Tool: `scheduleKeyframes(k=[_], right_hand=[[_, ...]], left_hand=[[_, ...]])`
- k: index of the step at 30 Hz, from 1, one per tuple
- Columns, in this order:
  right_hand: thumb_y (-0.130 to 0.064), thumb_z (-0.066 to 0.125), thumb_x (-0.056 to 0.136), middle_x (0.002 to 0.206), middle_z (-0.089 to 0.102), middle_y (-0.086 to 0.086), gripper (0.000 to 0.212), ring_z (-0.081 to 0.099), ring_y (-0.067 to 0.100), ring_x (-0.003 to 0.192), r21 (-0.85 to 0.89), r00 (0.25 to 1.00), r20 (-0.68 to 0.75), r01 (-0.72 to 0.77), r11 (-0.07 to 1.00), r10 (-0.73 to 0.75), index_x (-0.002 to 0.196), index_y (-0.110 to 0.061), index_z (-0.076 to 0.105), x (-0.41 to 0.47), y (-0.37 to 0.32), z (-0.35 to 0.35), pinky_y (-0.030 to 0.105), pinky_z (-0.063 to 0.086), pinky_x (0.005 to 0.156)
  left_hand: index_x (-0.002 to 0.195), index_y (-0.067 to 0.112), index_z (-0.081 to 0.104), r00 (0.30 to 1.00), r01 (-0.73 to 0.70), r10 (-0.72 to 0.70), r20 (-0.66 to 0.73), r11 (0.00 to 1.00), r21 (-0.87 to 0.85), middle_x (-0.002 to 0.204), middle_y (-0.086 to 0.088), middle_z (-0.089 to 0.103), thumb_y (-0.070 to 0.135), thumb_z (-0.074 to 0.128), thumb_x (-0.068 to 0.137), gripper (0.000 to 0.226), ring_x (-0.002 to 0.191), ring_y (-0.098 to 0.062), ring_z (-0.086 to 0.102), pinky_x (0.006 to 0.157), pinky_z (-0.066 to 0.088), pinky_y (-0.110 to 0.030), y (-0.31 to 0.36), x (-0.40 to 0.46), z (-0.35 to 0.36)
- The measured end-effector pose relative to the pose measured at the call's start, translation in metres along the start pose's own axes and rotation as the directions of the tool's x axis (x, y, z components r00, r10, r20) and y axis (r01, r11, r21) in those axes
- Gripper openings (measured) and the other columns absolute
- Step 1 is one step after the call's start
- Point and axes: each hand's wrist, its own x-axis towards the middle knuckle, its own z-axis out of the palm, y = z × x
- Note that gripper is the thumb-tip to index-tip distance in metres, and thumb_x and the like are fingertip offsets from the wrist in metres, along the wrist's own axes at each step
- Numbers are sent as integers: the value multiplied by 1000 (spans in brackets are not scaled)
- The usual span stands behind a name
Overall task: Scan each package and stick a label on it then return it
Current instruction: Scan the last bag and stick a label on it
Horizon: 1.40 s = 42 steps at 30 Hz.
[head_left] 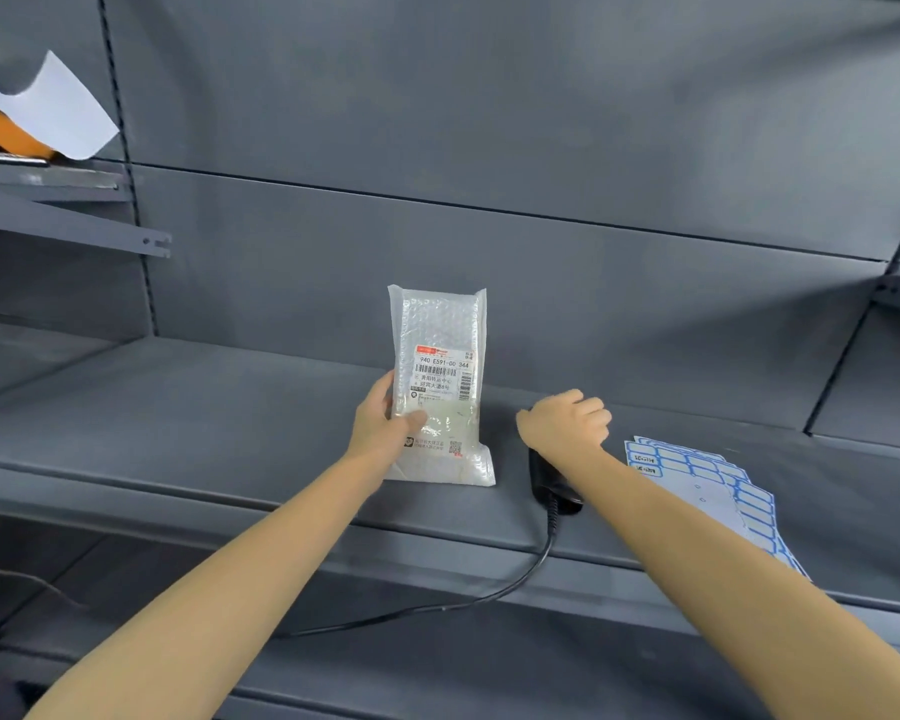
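Note:
A clear bubble-wrap package with a printed shipping label stands upright on the grey shelf, leaning toward the back panel. My left hand grips its left edge, thumb across the front. To its right, my right hand curls over the top of a black corded barcode scanner that rests on the shelf. Blue-bordered label sheets lie fanned out at the right, partly under my right forearm.
The scanner's black cable runs over the shelf's front edge and down to the left. A higher shelf at the upper left holds an orange and white parcel. A lower shelf shows beneath.

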Motion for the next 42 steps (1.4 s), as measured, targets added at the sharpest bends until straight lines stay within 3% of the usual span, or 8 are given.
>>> scheduleKeyframes(k=[4, 12, 14, 17, 21, 26, 33, 42], right_hand=[[-46, 62, 84, 137, 36, 14, 80, 34, 28, 125, -18, 984, 127, -127, 992, 128, 140, -2, 26, -2, 11, 12, 31, 33, 99], [-29, 62, 86, 127, 51, 15, 55, 48, 36, 119, 239, 971, 232, -114, 964, 57, 130, 0, 45, -5, 25, 11, 35, 38, 96], [-28, 62, 86, 113, 56, 15, 54, 55, 33, 104, 473, 962, 263, -193, 860, 71, 127, 2, 47, -6, 27, 7, 36, 44, 91], [-28, 63, 82, 98, 57, 14, 56, 55, 28, 85, 764, 951, 302, -285, 579, 70, 125, -1, 41, -22, 21, 1, 34, 46, 75], [-27, 59, 83, 73, 51, 4, 30, 50, 16, 55, 904, 960, 263, -209, 373, -98, 103, -12, 41, -58, 10, -5, 31, 45, 54], [-19, 56, 85, 66, 50, -2, 11, 44, 8, 44, 965, 931, 201, -135, 226, -303, 90, -13, 49, -99, 5, -1, 24, 42, 44], [-20, 56, 85, 61, 50, -6, 7, 43, 11, 45, 970, 874, 185, -90, 226, -449, 84, -17, 49, -121, -1, 0, 24, 40, 44], [-21, 54, 83, 62, 49, -3, 7, 43, 11, 45, 962, 869, 219, -116, 248, -443, 83, -15, 50, -120, 1, -1, 23, 41, 44]], left_hand=[[136, 24, 48, 1000, 13, -14, -20, 999, -34, 118, 9, 63, -4, 59, 87, 57, 105, -9, 60, 79, 49, -19, -3, -4, 0], [129, 27, 54, 1000, 19, -19, -16, 999, 31, 116, 9, 65, -3, 58, 88, 51, 101, -8, 62, 80, 49, -22, -1, -1, 0], [127, 27, 56, 1000, 24, -23, -19, 999, 35, 114, 9, 66, -3, 58, 88, 50, 101, -9, 62, 79, 49, -21, -2, -1, 1], [124, 26, 58, 999, 16, -15, -38, 1000, 24, 112, 8, 67, -6, 59, 87, 49, 102, -12, 63, 77, 50, -21, -3, -1, 3], [125, 25, 59, 999, -1, 1, -41, 1000, 7, 112, 8, 68, -6, 61, 86, 50, 103, -12, 64, 83, 53, -26, -3, -3, 3], [117, 28, 63, 1000, -13, 13, 0, 998, -69, 111, 4, 70, -9, 61, 85, 49, 104, -17, 66, 87, 55, -32, 0, -8, -2], [130, 14, 57, 998, -34, 38, 45, 996, -85, 120, -14, 66, -13, 54, 85, 53, 114, -33, 60, 99, 48, -47, 4, -14, -4], [132, 16, 55, 999, -26, 27, 38, 999, -34, 122, -10, 65, -3, 59, 89, 47, 113, -29, 60, 98, 49, -49, 6, -15, -1]])
